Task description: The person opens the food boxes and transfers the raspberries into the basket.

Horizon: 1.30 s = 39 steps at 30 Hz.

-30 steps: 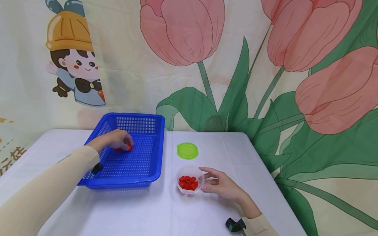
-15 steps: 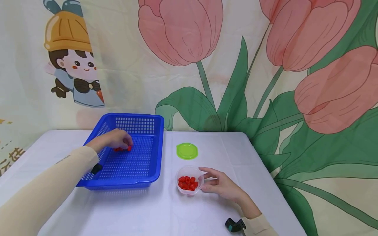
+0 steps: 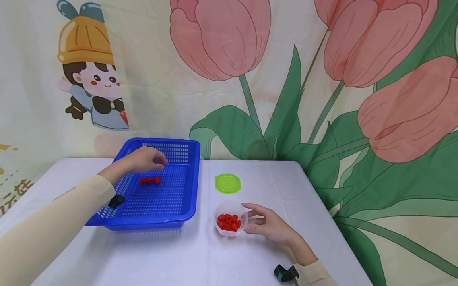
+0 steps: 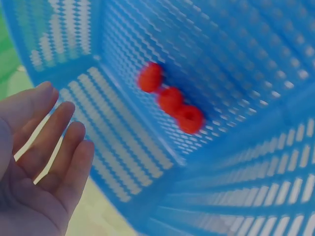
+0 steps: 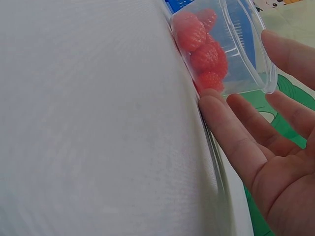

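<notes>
Three red raspberries lie in a short row on the floor of the blue plastic basket. Above them, my left hand hovers inside the basket. In the left wrist view its fingers are spread loosely, holding nothing, apart from the raspberries. A small clear container with several raspberries stands on the table to the right of the basket. My right hand rests against its right side. In the right wrist view, lightly bent fingers touch the container near its base and rim.
A green lid lies flat on the white-covered table, behind the container. The basket has raised perforated walls. A printed cloth with tulips hangs at the table's back edge.
My left hand has lifted off the raspberries and moved slightly up and right, baring all three in the basket. The right hand and container have stayed in place.
</notes>
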Each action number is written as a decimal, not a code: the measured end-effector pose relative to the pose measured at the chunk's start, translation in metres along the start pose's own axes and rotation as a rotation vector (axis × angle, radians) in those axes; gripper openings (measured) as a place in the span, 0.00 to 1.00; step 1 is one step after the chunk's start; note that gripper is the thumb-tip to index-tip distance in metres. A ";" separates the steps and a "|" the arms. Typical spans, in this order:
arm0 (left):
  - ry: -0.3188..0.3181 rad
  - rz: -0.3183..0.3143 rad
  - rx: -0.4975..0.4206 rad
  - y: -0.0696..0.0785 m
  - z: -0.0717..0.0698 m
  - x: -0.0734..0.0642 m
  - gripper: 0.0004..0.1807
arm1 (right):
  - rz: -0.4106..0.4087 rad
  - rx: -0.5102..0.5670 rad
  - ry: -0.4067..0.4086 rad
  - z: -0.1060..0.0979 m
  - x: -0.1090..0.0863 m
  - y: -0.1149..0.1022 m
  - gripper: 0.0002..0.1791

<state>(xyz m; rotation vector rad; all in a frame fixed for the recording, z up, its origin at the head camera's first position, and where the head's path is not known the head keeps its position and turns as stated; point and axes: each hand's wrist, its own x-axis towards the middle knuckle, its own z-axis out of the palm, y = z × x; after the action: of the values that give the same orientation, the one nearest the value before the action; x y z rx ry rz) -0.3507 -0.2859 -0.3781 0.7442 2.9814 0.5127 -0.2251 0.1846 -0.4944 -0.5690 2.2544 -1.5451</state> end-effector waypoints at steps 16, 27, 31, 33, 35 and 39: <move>0.060 0.191 -0.036 0.107 -0.005 -0.010 0.12 | 0.003 -0.009 0.009 0.000 -0.001 0.000 0.38; 0.046 0.253 -0.088 0.156 0.023 -0.012 0.14 | 0.003 -0.008 0.006 -0.001 -0.001 -0.001 0.38; 0.020 0.254 -0.097 0.169 0.037 -0.012 0.14 | 0.006 -0.013 0.006 -0.001 0.000 -0.001 0.38; 0.008 0.263 -0.093 0.174 0.044 -0.012 0.14 | 0.006 -0.015 0.006 -0.002 0.001 0.000 0.38; -0.004 0.264 -0.095 0.179 0.051 -0.012 0.14 | 0.003 -0.019 0.007 -0.002 0.001 0.000 0.38; -0.016 0.267 -0.106 0.182 0.063 -0.012 0.13 | -0.001 -0.018 0.003 -0.002 0.001 0.001 0.38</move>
<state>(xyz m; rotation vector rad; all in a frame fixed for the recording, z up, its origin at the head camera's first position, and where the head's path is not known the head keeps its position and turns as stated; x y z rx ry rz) -0.2509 -0.1205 -0.3800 1.1360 2.8273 0.6654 -0.2275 0.1863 -0.4949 -0.5734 2.2732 -1.5287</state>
